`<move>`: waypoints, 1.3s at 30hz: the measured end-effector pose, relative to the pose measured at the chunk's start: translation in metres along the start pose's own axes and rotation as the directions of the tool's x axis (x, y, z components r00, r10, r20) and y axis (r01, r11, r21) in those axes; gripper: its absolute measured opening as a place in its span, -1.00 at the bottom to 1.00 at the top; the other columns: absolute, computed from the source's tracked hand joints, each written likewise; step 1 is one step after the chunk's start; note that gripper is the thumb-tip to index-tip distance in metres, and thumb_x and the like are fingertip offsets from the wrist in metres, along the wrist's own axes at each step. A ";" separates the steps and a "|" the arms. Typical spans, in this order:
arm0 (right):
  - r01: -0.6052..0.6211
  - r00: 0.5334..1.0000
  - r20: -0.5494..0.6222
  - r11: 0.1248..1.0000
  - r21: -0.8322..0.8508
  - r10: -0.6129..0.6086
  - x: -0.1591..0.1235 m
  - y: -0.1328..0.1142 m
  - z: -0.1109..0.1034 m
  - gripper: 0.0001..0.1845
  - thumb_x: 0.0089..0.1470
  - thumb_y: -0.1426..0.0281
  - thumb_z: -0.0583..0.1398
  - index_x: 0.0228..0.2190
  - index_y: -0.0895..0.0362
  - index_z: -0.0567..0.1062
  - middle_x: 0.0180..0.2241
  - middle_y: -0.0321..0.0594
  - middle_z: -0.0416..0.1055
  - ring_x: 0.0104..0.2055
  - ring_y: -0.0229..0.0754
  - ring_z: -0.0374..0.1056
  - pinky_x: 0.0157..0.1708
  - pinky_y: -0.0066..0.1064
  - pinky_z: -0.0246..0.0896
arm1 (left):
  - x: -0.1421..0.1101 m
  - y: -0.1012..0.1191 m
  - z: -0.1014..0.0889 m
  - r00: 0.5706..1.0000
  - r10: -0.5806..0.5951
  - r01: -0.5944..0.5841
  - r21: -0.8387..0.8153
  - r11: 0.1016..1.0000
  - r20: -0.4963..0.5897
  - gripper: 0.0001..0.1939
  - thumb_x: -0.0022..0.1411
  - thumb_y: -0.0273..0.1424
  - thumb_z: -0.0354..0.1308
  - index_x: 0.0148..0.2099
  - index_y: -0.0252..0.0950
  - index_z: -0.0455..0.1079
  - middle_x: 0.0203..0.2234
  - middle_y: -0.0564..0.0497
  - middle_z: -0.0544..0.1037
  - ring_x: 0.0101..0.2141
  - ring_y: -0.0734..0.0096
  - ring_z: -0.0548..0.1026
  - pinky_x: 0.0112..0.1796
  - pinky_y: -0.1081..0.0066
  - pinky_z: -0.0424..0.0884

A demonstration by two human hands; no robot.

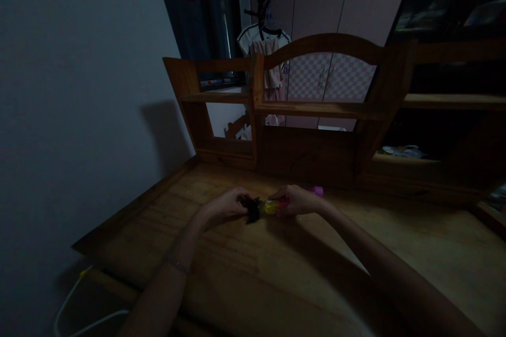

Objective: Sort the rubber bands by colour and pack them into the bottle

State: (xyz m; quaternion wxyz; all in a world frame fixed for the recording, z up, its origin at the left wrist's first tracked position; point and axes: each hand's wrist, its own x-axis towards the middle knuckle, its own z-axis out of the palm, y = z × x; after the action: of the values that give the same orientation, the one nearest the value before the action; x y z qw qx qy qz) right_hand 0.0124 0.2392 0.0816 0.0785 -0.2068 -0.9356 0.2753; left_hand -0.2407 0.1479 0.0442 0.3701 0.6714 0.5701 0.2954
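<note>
My left hand has its fingers closed on a small black, ragged-edged thing just above the wooden desk top; its exact kind is too dark to make out. My right hand grips the pinkish-red end of a small, shiny yellow-and-red thing. The yellow part points left and meets the black thing, and I cannot tell whether the two are joined. Behind my right hand a purple object shows in part, the rest hidden by the hand.
The wooden desk carries a shelf unit along its back edge. On a right-hand shelf lie some pale items. A wall bounds the left side, and a white cable hangs at the lower left.
</note>
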 end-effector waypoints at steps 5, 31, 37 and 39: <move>0.020 0.999 -0.032 0.999 -0.050 -0.021 0.005 -0.003 0.009 -0.43 -0.17 0.33 0.33 -0.02 0.07 0.57 -0.16 -0.21 0.57 -0.18 -0.05 0.47 -0.25 -0.43 0.24 | 0.001 0.001 0.000 1.000 -0.015 0.015 -0.019 1.000 -0.013 -0.64 -0.07 -0.51 0.16 -0.15 -0.37 0.54 -0.41 -0.03 0.57 -0.43 0.38 0.49 -0.47 0.50 0.32; -0.026 0.967 -0.251 0.995 0.095 0.049 0.009 0.005 0.004 -0.40 -0.13 0.29 0.38 0.01 0.07 0.55 -0.13 -0.18 0.55 -0.14 -0.05 0.44 -0.13 -0.36 0.24 | 0.002 0.025 -0.015 0.942 0.130 -0.122 0.044 0.992 -0.310 -0.80 0.08 -0.38 0.23 -0.24 -0.33 0.59 -0.33 -0.07 0.64 -0.28 0.23 0.56 -0.20 0.34 0.44; -0.019 0.965 -0.259 0.997 0.071 0.037 0.007 0.008 -0.001 -0.42 -0.13 0.32 0.38 0.01 0.06 0.55 -0.12 -0.15 0.55 -0.14 -0.05 0.44 -0.11 -0.33 0.25 | 0.005 0.020 -0.017 0.926 0.294 -0.280 0.090 0.956 -0.237 -0.80 0.16 -0.42 0.18 -0.20 -0.29 0.60 -0.19 -0.10 0.60 -0.15 0.24 0.54 -0.09 0.32 0.43; -0.004 0.966 -0.257 0.998 0.062 0.020 0.007 0.009 -0.001 -0.41 -0.13 0.30 0.39 0.01 0.07 0.55 -0.13 -0.14 0.54 -0.16 -0.06 0.44 -0.12 -0.33 0.24 | 0.006 0.019 -0.016 0.909 0.324 -0.309 0.095 0.946 -0.263 -0.82 0.15 -0.43 0.19 -0.23 -0.29 0.61 -0.20 -0.12 0.58 -0.15 0.25 0.53 -0.10 0.32 0.44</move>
State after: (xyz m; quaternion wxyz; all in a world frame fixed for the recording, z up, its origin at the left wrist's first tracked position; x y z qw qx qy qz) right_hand 0.0099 0.2495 0.0779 0.2037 -0.2441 -0.9073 0.2752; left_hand -0.2421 0.1546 0.0688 0.2173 0.7165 0.5069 0.4272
